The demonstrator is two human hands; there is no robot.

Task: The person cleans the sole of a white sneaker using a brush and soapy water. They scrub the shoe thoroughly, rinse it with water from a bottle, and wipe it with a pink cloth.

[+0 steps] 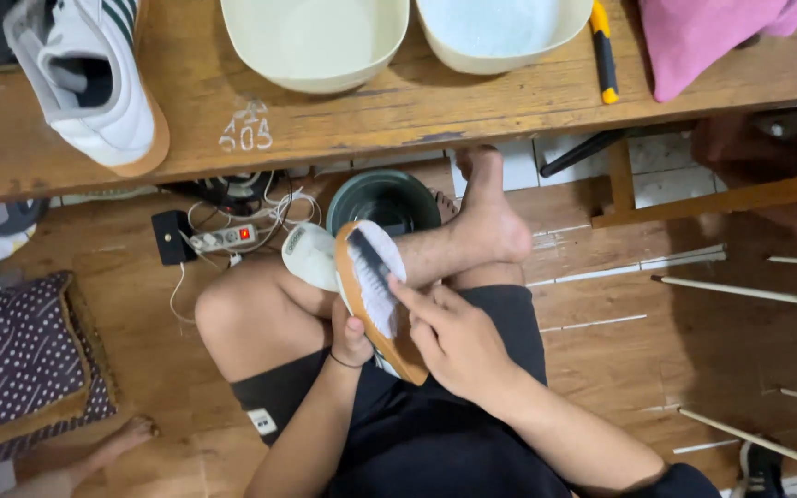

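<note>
View: the camera looked down on a seated person's lap, bare legs crossed, below a wooden bench (398, 115).
Shoe in hand: a white sneaker (366, 295) with a tan sole lay on its side over the lap, sole turned towards the right hand.
Left hand: the left hand (350, 337) was tucked under the sneaker, thumb curled against the sole edge, gripping it.
Right hand: the right hand (454, 341) lay just beside the sole, fingers closed around a white brush (375, 277) whose bristles pressed on the sole (the handle was hidden, so its shape was unclear).
Below: a dark green bucket (385, 198) stood on the floor beyond the knees.
Bench top: a second white sneaker (94, 78) at left, two cream basins (315, 46), a yellow-and-black tool (604, 51), a pink cloth (703, 32).
Markings: pale chalky marks sat on the bench's front edge, near the middle.
Floor left: a white power strip (223, 238) with a red light.
</note>
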